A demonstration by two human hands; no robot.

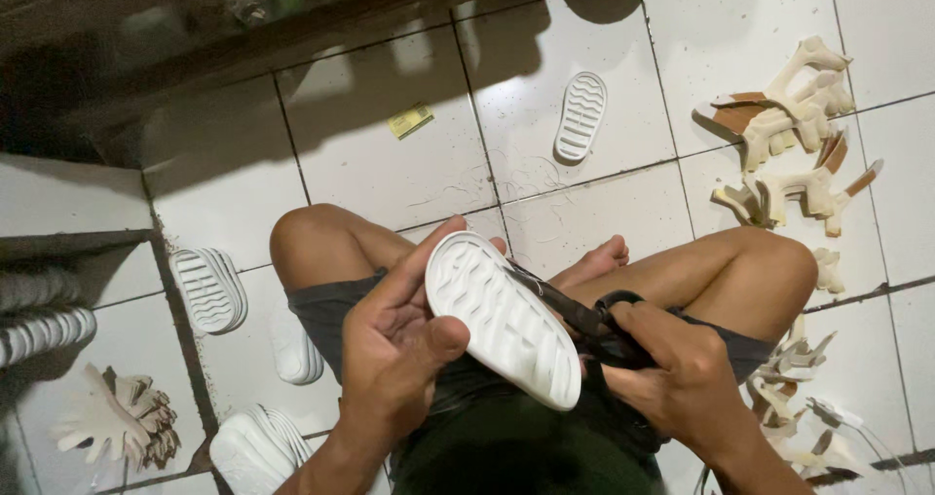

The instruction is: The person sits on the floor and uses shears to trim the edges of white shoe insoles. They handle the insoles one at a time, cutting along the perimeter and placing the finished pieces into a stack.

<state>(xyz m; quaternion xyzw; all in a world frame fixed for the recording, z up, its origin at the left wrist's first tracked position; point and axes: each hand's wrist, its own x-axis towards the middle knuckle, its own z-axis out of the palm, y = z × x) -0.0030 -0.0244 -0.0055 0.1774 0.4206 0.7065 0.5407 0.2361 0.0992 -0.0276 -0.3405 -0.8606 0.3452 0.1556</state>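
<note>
A white sole [504,318] is gripped by the left hand [394,354]; black scissors [584,322] are clasped in the right hand [682,373], blades at its edge; trimming seems midway; offcuts [789,125] and stacked soles [207,289] lie around.

Left hand [394,344] grip closed, thumb pressed, right hand [672,364] fingers curled tight

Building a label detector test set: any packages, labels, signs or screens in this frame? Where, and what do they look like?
Small yellow rectangular packet or label: lying flat on the white tiled floor, upper middle, beyond the person's knees; yellow-green, slightly tilted, print too small to make out.
No signs or screens in view.
No label visible on the white ridged rubber shoe sole held in the left hand, nor on the black-handled scissors in the right hand.
</note>
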